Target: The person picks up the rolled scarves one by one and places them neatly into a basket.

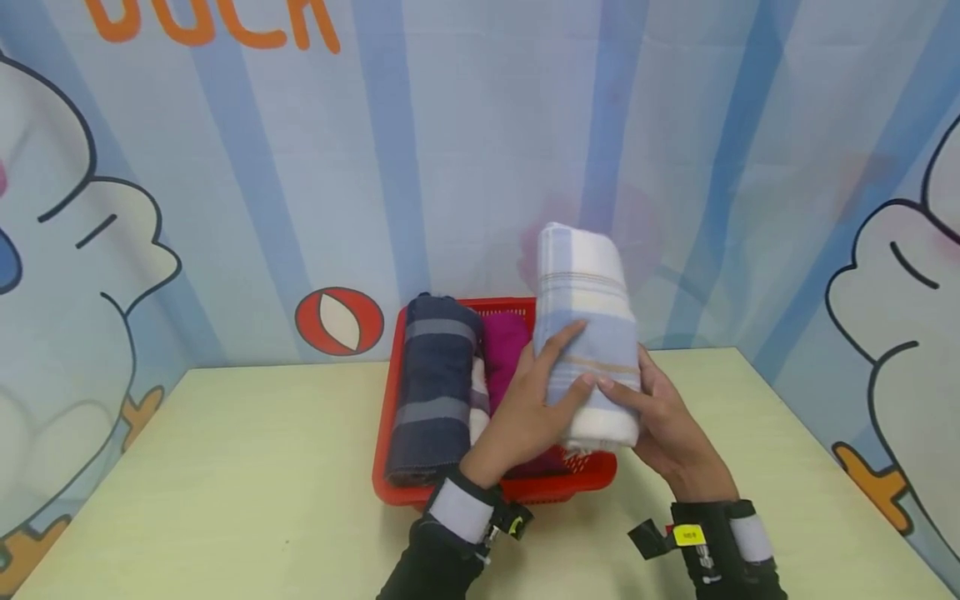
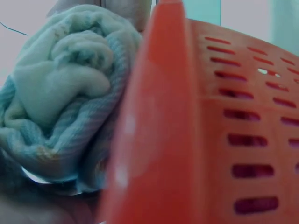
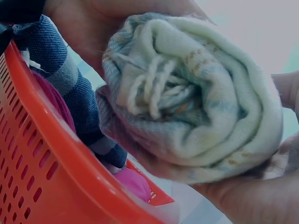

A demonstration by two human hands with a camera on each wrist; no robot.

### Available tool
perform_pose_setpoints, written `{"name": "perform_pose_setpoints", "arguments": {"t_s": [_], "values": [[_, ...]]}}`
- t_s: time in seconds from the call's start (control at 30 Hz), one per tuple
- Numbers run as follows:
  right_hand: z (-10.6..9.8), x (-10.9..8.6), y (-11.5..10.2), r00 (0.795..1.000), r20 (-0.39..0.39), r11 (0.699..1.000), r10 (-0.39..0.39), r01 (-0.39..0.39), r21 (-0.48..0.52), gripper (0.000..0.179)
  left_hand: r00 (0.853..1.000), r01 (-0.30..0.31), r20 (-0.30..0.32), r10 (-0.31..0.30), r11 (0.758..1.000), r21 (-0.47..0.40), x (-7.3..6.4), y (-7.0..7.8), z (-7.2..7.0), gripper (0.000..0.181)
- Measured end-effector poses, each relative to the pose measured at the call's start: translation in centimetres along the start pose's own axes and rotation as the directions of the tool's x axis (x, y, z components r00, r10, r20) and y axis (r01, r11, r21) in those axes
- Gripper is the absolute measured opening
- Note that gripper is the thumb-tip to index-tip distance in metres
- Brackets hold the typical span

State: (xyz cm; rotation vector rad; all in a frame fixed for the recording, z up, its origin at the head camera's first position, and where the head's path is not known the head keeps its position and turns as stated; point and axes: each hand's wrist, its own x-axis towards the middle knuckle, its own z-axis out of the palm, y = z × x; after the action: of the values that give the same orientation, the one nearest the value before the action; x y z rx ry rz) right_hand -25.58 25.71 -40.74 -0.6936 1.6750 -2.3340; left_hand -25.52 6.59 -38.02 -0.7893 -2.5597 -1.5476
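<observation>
A rolled scarf (image 1: 588, 333) in white and light blue check is held up over the right part of a red basket (image 1: 384, 467). My left hand (image 1: 528, 412) grips its left side, fingers spread across the upper face. From the right, my right hand (image 1: 671, 425) grips the lower end, with the thumb on top and the other fingers partly hidden behind the roll. The right wrist view shows the scarf's coiled end (image 3: 201, 102) with twisted fringe at the centre.
Inside the basket lie a navy roll (image 1: 435, 375) with grey stripes and a magenta cloth (image 1: 504, 342), with a white-and-purple piece (image 1: 478, 400) between them. The basket stands on a pale table (image 1: 262, 483) against a printed backdrop (image 1: 480, 167).
</observation>
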Motion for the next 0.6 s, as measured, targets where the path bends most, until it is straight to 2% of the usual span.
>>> {"name": "perform_pose_setpoints", "arguments": {"t_s": [0.17,0.37,0.6], "values": [[0.06,0.10,0.19,0.999,0.013,1.000,0.030,-0.030,-0.006,0.062,0.999,0.033,0.001,-0.033,0.999,-0.013,-0.03,-0.11,-0.24,0.063],[0.11,0.16,0.39,0.997,-0.017,0.995,0.079,-0.079,-0.052,0.064,0.998,0.061,0.017,-0.061,0.998,-0.003,-0.21,-0.04,-0.39,0.067],[0.20,0.29,0.37,0.998,-0.016,0.995,0.068,-0.069,-0.077,0.065,0.997,0.074,0.026,-0.075,0.997,0.030,-0.43,0.18,-0.95,0.073]]}}
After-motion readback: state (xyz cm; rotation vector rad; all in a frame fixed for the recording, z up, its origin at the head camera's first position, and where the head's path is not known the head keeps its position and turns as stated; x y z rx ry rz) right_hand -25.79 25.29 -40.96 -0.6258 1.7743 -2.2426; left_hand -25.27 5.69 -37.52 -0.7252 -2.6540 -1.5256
